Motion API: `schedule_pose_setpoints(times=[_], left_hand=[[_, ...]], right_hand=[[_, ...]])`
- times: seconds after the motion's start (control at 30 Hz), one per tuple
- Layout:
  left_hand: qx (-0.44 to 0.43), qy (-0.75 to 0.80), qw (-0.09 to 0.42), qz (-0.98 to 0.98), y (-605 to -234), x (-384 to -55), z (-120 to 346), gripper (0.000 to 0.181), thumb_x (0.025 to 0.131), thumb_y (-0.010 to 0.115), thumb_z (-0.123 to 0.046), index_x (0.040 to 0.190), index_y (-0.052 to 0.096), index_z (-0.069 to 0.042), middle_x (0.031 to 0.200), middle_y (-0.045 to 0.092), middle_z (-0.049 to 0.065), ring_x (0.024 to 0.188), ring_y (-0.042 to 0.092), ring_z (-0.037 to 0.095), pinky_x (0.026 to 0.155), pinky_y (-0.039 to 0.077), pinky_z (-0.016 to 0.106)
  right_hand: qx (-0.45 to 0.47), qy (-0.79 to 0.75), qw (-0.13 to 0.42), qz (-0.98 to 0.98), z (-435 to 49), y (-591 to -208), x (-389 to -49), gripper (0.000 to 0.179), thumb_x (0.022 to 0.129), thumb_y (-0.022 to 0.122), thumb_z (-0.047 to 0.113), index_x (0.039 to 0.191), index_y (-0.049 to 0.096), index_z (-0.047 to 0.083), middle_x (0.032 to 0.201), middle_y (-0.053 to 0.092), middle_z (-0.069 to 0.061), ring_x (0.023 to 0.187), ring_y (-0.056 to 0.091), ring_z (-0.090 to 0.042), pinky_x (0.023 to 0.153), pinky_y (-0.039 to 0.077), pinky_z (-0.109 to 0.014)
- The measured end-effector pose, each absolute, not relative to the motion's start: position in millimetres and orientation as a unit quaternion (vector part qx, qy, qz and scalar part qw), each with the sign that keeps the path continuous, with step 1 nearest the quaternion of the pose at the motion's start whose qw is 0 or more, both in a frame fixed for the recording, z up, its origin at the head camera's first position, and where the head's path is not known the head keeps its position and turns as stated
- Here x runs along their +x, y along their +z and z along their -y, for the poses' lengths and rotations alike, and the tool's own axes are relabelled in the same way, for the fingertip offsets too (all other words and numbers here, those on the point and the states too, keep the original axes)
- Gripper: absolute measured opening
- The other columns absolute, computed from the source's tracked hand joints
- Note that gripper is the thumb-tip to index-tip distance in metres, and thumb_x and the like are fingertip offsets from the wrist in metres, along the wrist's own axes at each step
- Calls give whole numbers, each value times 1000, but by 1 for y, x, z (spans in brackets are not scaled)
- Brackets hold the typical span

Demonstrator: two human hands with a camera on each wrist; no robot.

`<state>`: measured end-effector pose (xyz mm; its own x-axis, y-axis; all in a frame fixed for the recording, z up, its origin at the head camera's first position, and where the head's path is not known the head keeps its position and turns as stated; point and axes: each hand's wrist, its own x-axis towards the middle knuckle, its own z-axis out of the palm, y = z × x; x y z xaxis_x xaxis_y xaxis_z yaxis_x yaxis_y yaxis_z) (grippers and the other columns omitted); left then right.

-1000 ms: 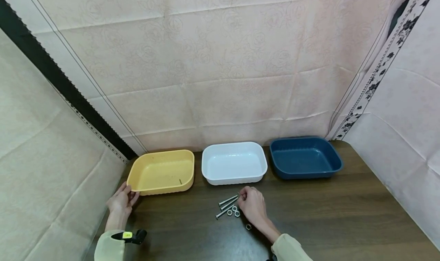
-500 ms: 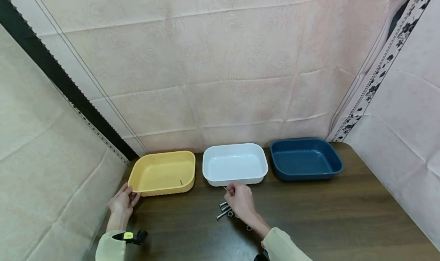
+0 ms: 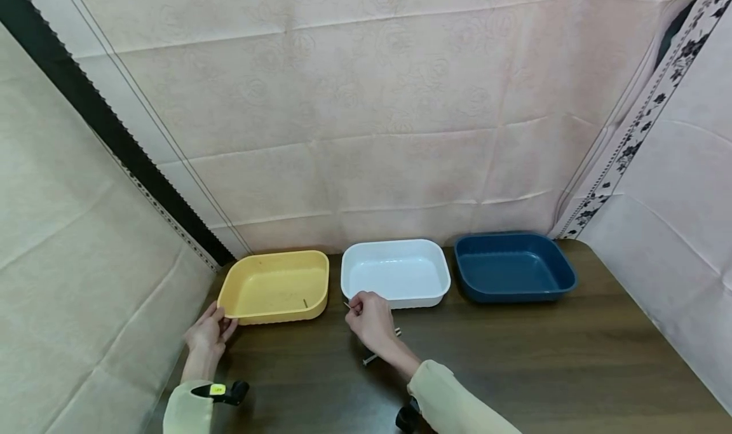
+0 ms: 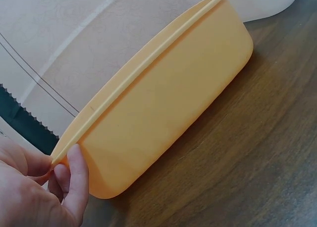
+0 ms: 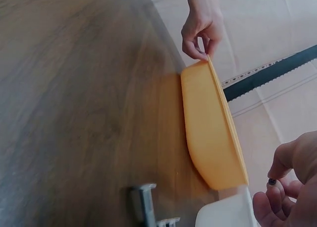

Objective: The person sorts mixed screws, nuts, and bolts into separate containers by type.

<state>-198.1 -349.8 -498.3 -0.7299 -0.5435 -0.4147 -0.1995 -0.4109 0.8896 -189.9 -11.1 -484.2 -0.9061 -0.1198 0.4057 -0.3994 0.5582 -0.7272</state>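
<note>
My left hand pinches the near left corner of the yellow tray; in the left wrist view its thumb and fingers grip the rim. My right hand is in front of the white tray, with what looks like a small thin screw pinched between thumb and fingers. Only its dark end shows in the right wrist view. Inside the yellow tray lies a small thin dark piece. Larger bolts lie under my right hand, mostly hidden by it.
A dark blue tray stands to the right of the white one. All three trays line up along the back of the wooden table, before a cloth-covered wall. Another cloth wall rises close by my left hand.
My right hand has moved left from the bolts and nuts toward the yellow tray, carrying the small screw. It now covers most of the pile. My left hand keeps its grip on the yellow tray.
</note>
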Motion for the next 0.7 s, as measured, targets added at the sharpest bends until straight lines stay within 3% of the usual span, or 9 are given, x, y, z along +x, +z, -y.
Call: schedule_pose_setpoints(times=[0.7], left_hand=[[357, -763, 114, 526, -499, -200, 350, 52, 102, 54, -4, 152, 42, -10, 77, 63, -2, 66, 59, 8, 69, 60, 25]], right_hand=[[154, 434, 144, 876, 57, -477, -216, 8, 76, 70, 1, 77, 69, 9, 70, 60, 5, 66, 58, -11, 59, 50, -24]])
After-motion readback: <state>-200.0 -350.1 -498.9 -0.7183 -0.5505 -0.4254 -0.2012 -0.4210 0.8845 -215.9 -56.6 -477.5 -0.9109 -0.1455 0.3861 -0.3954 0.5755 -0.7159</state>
